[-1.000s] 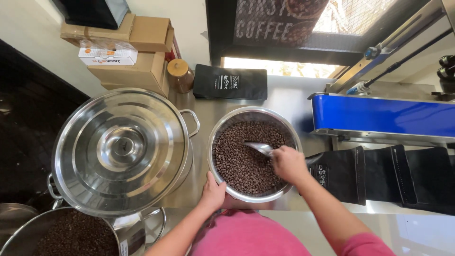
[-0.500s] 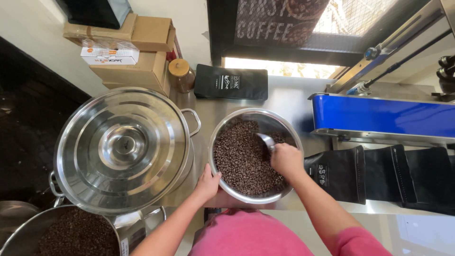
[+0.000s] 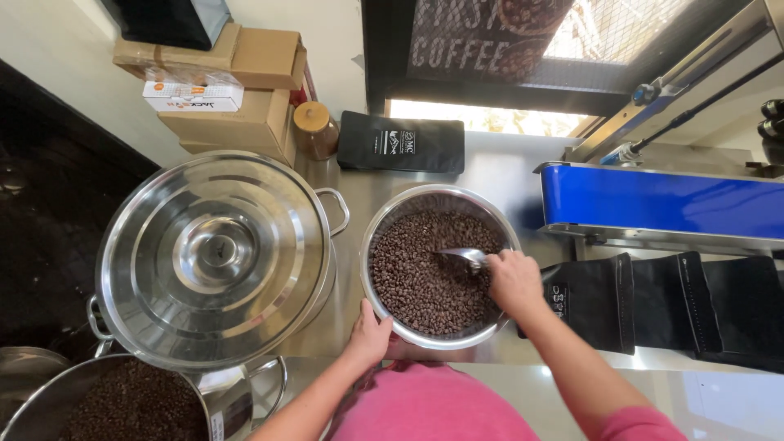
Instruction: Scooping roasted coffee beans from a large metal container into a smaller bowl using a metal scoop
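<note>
Steel counter under a bright window: far left, 1 lidded stockpot point(image 3: 214, 257) beside stacked cardboard boxes point(image 3: 220, 90), and a second pot of beans point(image 3: 122, 404) below. Centre, the left hand point(image 3: 369, 335) curls over the near rim of the steel bowl point(image 3: 408, 204), full of coffee beans point(image 3: 420, 278) — loose, heavy, so that rim looks the safest hold. Right hand point(image 3: 514, 282) is clenched round the metal scoop point(image 3: 467, 258), now buried lower in the beans than 0.5 seconds ago. Black pouches point(image 3: 653, 302) lie right.
</note>
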